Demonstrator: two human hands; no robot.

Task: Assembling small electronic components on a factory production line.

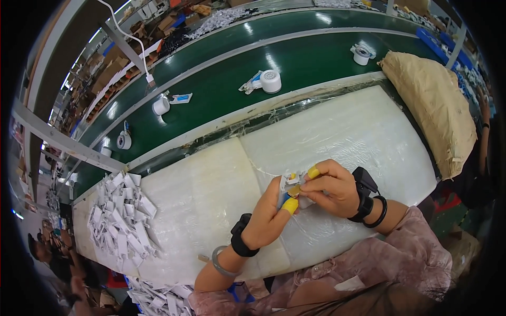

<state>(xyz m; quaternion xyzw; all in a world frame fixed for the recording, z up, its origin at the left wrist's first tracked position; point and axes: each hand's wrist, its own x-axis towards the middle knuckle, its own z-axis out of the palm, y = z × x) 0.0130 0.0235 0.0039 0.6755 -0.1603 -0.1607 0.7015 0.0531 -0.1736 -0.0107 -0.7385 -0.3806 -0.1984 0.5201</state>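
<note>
At the far left we see a loose heap of small white plastic packets [122, 218] spread over the pale, film-covered foam worktop [211, 195], with more of the same packets spilling off the near edge below it. Beyond the worktop runs a dark green conveyor belt [221, 89], and on it we count several round white plastic housings: one small one [161, 106] toward the left and a larger one with a perforated face [270, 81] nearer the middle. Coming to the centre, our left hand [269, 218], wearing a black wrist strap and a grey bangle lower on the forearm, is curled nearly closed, its yellow-capped fingertip [290, 206] pressed up against a small white plastic part with a brass-coloured metal piece [293, 188]. That part sits above the worktop, well in from its near edge, pinched between the two hands. Just to the right, our right hand [332, 189], also with a black wrist strap and yellow finger cots, is closed around the same part from above, fingers bent tightly over it. How the metal piece sits in the white part we cannot tell. At the far right a bulging tan woven sack [432, 105] lies over the end of the worktop.
</note>
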